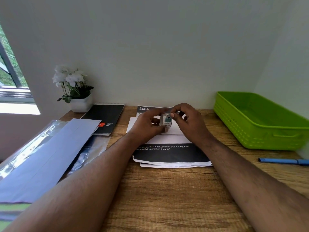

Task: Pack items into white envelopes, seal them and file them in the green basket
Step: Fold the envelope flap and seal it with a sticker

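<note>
Both hands' fingers grip tape roll (166, 122); sheet (170, 154) reads "2684"; pad (104, 119) "PREMIUM SPIRAL PAD".

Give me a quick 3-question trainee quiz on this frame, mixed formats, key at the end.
1. True or false: the green basket already holds a sealed envelope.
2. Multiple choice: the roll of tape is held by A) the left hand alone, B) the right hand alone, C) both hands, D) neither, it lies on the desk.
3. Fill in: the blue pen lies on the desk in front of the ____.

Key
1. False: nothing shows inside it.
2. C: the left hand grips the roll while the right hand pinches at its edge, above the white envelope.
3. Green basket.
</note>
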Demonstrator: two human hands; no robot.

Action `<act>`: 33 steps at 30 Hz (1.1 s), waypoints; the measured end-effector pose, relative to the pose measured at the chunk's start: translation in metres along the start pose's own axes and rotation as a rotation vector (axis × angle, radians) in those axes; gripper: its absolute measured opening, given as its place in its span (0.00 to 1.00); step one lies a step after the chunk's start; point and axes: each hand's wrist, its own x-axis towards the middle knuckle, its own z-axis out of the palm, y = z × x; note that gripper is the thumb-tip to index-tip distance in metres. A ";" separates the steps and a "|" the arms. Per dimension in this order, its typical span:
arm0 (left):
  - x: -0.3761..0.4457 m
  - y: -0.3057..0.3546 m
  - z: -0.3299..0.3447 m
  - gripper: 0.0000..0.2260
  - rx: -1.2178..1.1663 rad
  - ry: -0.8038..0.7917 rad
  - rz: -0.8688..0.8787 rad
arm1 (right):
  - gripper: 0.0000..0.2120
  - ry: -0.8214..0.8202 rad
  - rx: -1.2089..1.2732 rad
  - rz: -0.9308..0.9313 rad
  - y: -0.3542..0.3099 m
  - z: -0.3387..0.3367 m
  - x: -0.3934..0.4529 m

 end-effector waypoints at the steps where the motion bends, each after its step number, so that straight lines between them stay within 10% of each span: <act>1: 0.000 -0.001 0.000 0.27 -0.002 0.012 -0.011 | 0.01 0.009 0.003 -0.005 0.000 0.000 0.000; 25: 0.004 -0.008 -0.005 0.23 -0.086 0.080 -0.066 | 0.05 0.011 -0.266 -0.298 0.007 0.003 -0.001; 33: 0.011 -0.012 -0.014 0.26 0.066 0.267 0.005 | 0.05 0.100 0.173 0.084 -0.002 0.005 -0.002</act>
